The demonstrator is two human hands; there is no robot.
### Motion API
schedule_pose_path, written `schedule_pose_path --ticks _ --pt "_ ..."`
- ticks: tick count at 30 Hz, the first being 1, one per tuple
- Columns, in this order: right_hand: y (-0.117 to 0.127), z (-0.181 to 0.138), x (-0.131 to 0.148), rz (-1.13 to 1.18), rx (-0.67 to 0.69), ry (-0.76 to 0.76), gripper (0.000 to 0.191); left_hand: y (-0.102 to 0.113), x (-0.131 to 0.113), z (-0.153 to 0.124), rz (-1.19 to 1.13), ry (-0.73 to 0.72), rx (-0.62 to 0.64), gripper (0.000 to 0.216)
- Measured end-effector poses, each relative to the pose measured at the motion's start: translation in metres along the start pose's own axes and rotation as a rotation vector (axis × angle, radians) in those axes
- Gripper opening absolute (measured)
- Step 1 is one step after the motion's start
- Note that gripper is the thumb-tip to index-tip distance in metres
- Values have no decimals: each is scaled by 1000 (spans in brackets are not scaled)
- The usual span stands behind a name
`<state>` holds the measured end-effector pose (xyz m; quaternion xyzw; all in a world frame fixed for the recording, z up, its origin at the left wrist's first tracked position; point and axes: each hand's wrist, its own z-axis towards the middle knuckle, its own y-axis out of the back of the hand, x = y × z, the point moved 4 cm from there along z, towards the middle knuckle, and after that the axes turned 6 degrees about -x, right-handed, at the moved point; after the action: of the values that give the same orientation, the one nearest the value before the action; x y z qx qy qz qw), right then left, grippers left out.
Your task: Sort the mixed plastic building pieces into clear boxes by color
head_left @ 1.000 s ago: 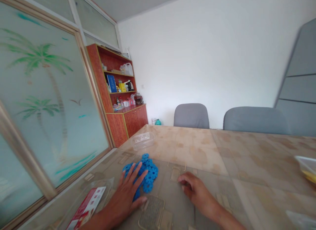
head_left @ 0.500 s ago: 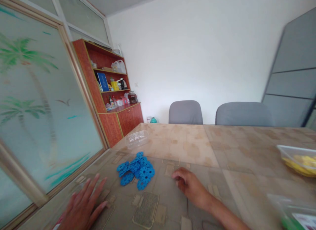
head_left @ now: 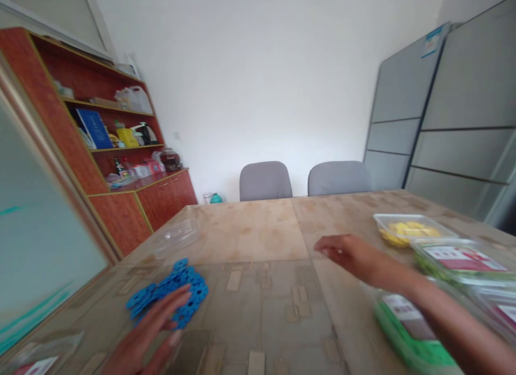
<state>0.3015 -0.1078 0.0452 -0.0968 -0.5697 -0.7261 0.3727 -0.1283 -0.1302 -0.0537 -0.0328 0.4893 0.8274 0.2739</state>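
Blue notched discs (head_left: 165, 286), overlapping beyond count, form one heap on patterned table (head_left: 250, 289), long axis slanting near-left to far-right. Left hand (head_left: 139, 340), fingers extended, thumb apart, overlaps heap's near side; contact unclear. Right hand (head_left: 355, 257), fingers curled, well right; grip cannot be told. Two gray chairs (head_left: 265, 181) beyond.

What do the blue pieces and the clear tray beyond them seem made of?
Blue pieces: probably matte plastic, possibly foam; the colour is even, with little shine.
Clear tray: probably thin, glossy plastic; the table shows through and its edges catch highlights.
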Motion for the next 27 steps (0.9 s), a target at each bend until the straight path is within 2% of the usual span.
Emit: schedule_pose_path --ticks 1,3,6,9,13,16,19,23,27 --pt "18 -13 -20 -75 -48 -56 26 -17 -32 6 -186 -12 112 42" --pt "46 -42 -60 -169 -117 -155 27 -51 -94 17 -557 67 299 38" --pt "62 -81 -105 -195 -99 -260 26 -103 -180 30 -991 150 565 45" --pt "61 -102 -119 -171 -21 -327 25 -146 -243 41 -1205 220 672 59" --pt "58 -101 -110 -145 56 -316 27 -182 -296 50 -1319 301 732 70" --pt "57 -94 -103 -107 101 -302 29 -189 -308 56 -1372 378 668 61" --pt "49 -86 -91 -46 138 -268 34 -177 -293 61 -1361 440 610 49" --pt "20 -73 -48 148 191 -222 36 -136 -249 60 -1314 412 615 47" --pt "-19 -58 5 308 269 -158 34 -92 -194 40 -1274 438 618 51"
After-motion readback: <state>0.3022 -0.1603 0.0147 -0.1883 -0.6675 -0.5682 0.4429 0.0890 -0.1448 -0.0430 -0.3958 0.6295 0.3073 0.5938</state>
